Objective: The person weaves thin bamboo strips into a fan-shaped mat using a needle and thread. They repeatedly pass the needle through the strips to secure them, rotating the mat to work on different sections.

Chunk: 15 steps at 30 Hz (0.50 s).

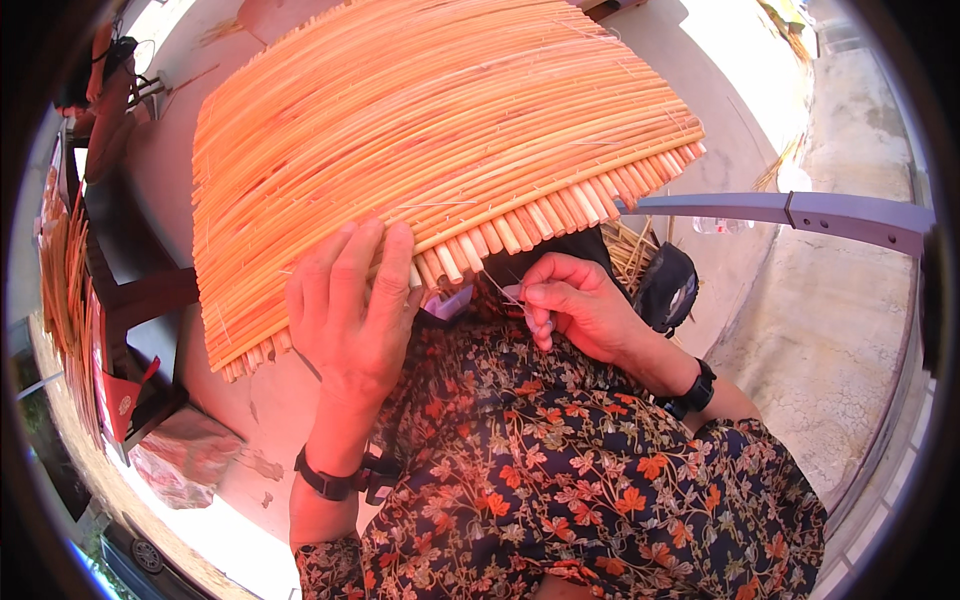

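A large mat of straight orange-tan stalks (430,120), stitched side by side, slopes up and away in front of me. A row of cut stalk ends (520,228) sticks out below its near edge. My left hand (350,290) grips this edge at the left, its fingers lying over the top and its thumb mostly hidden. Just below the edge, my right hand (582,308) is closed in a pinch on a thin needle-like strand (503,290). Its exact kind is too fine to make out.
At the left stand dark wooden furniture (150,290) and a bundle of long stalks (66,290). Behind my right hand are loose stalks (630,250) and a black item (668,288). A purple-grey bar (840,215) reaches in from the right. Another person's arm (98,65) shows far left.
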Each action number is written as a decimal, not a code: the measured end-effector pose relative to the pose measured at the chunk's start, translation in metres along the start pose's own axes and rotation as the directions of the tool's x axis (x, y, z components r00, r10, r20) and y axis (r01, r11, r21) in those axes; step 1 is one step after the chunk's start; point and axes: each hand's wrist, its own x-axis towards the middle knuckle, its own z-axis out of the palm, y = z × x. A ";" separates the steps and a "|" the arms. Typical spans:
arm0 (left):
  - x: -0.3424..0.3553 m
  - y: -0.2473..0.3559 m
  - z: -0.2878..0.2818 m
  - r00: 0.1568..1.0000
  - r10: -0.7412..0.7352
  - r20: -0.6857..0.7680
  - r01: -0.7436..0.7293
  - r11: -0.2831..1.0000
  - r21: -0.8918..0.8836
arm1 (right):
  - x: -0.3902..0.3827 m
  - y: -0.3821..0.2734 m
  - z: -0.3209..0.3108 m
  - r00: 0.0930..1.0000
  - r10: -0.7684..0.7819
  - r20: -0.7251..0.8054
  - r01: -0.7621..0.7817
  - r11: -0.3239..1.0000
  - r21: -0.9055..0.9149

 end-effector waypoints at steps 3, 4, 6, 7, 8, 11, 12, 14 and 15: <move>0.012 0.002 -0.003 0.997 0.065 -0.036 -0.064 0.998 0.025 | 0.006 -0.007 0.003 0.978 -0.189 -0.094 0.191 0.982 0.011; 0.018 0.003 -0.009 0.997 0.066 -0.048 -0.065 0.997 0.029 | 0.007 -0.011 0.004 0.965 -0.233 -0.121 0.232 0.972 -0.017; 0.031 0.008 -0.031 0.994 0.081 -0.079 -0.076 0.995 0.058 | 0.008 -0.015 0.006 0.931 -0.331 -0.155 0.325 0.943 -0.067; 0.047 0.003 -0.043 0.989 0.109 -0.098 -0.103 0.992 0.069 | 0.012 -0.025 0.017 0.913 -0.382 -0.146 0.373 0.924 -0.081; 0.062 0.000 -0.054 0.991 0.094 -0.097 -0.090 0.995 0.041 | 0.016 -0.036 0.027 0.894 -0.434 -0.117 0.419 0.899 -0.131; 0.099 -0.014 -0.077 0.987 0.059 -0.150 -0.064 0.998 -0.026 | 0.032 -0.072 0.060 0.796 -0.606 -0.001 0.588 0.772 -0.241; 0.110 -0.018 -0.086 0.987 0.015 -0.162 -0.023 0.999 -0.044 | 0.038 -0.086 0.072 0.744 -0.665 0.057 0.650 0.703 -0.287; 0.133 -0.024 -0.104 0.980 -0.075 -0.184 0.059 0.994 -0.087 | 0.047 -0.115 0.096 0.624 -0.764 0.165 0.759 0.543 -0.360; 0.143 -0.028 -0.112 0.975 -0.065 -0.212 0.051 0.996 -0.073 | 0.048 -0.123 0.111 0.596 -0.778 0.196 0.788 0.521 -0.328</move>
